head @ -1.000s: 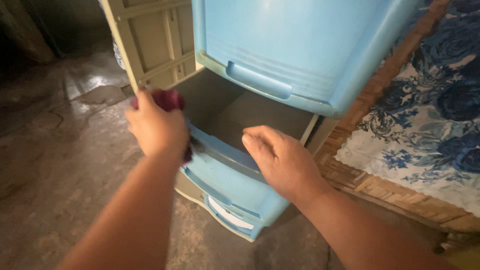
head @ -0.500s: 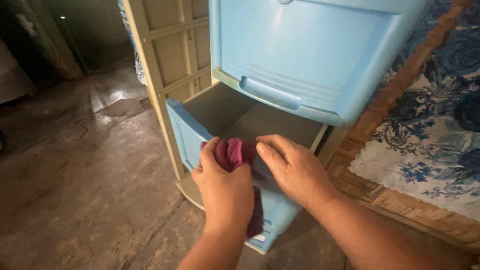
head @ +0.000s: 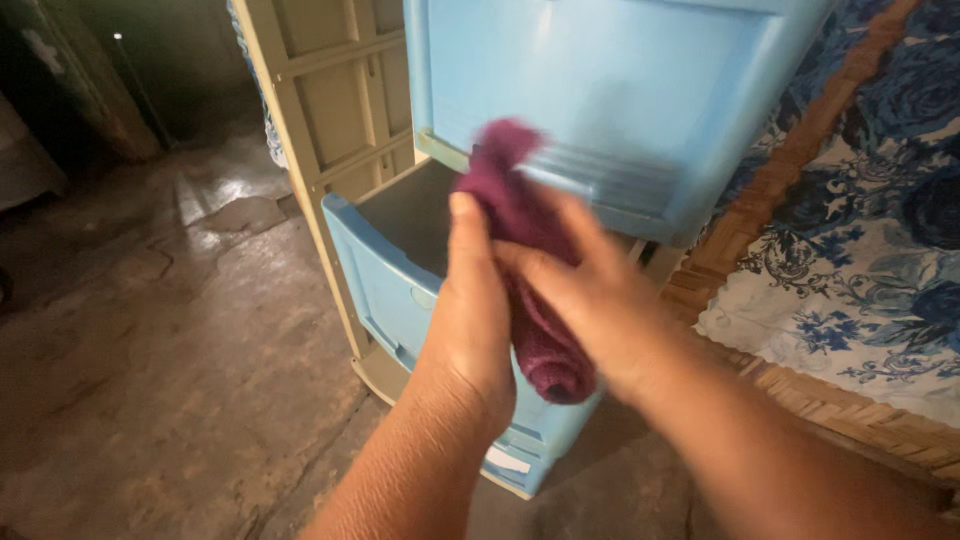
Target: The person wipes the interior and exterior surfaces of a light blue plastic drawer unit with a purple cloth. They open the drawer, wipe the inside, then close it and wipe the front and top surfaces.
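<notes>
A dark magenta cloth (head: 520, 260) is held up between both hands in front of a plastic drawer unit. My left hand (head: 468, 320) grips its left side, thumb up. My right hand (head: 590, 290) presses it from the right, fingers spread over it and blurred by motion. Below and behind the hands, a light blue drawer (head: 375, 270) is pulled out and its dark inside shows nothing. Above it is a larger shut blue drawer (head: 620, 90) with a moulded handle.
The drawer unit's beige frame (head: 330, 100) stands on a rough, stained concrete floor (head: 150, 360). To the right lie a woven mat (head: 800, 390) and a blue and white flowered cloth (head: 860, 260). A dark doorway area is at the upper left.
The cloth went from the drawer's left corner along its front edge, then was lifted off. My right hand left the drawer rim and now holds the cloth with my left.
</notes>
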